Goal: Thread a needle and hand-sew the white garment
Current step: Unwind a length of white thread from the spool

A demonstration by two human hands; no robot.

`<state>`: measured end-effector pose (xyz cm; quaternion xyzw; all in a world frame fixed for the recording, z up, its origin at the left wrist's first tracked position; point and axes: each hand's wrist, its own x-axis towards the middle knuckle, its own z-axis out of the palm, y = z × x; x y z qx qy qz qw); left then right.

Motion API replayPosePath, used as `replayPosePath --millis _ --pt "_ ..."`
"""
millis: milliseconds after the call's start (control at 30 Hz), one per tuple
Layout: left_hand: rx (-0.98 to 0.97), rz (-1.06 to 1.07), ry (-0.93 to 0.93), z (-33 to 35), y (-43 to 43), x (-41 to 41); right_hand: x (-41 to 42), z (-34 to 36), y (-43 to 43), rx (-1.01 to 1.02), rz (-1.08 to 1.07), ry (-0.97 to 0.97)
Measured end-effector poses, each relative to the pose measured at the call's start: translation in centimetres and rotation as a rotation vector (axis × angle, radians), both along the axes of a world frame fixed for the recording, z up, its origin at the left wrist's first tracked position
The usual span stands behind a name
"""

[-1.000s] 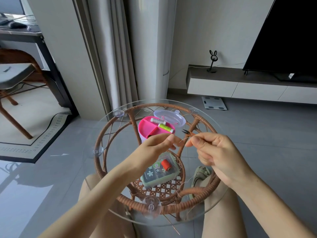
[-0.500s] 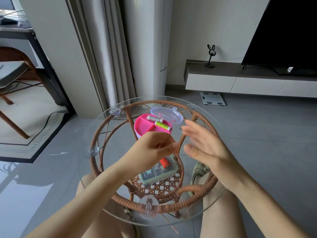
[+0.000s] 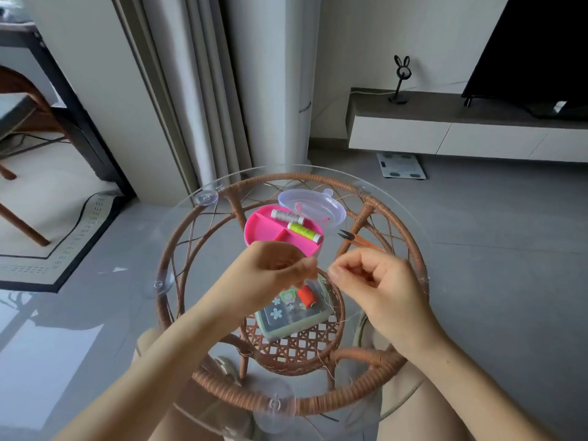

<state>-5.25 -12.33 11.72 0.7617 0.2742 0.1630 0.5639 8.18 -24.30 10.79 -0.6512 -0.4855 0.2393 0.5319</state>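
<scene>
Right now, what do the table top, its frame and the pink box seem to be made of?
Table top: probably clear glass; the floor and frame show through it, and it carries reflections.
Frame: rattan or a wicker-like wrapping, matte brown, in visibly wound strands.
Pink box: glossy moulded plastic, with a transparent plastic lid.

Bright, diffuse daylight. Glare patch on floor (image 3: pixel 47 354) far left of fingers (image 3: pixel 334 274); fingertips slightly motion-blurred. Faint reflections in glass tabletop (image 3: pixel 219 187) beneath them. Edges bend, wide-angle.
</scene>
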Motion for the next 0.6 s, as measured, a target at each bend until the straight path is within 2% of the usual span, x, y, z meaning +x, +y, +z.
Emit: replayPosePath --millis 133,200,400,600 --pt "-0.150 0.106 -0.025 -1.7 1.0 0.0 1.2 -0.2 0.6 0.002 -0.048 0.402" --pt "-0.186 0.137 -0.024 -2.6 1.7 0.3 1.9 -0.4 1.2 -0.009 -0.074 0.500" --pt "-0.190 0.098 -0.100 -3.5 2.2 1.6 3.0 -0.7 1.9 -0.043 -0.055 0.602" --pt "-0.085 -0.007 -0.299 -3.7 1.7 3.3 2.9 -0.8 2.4 -0.113 -0.016 0.599"
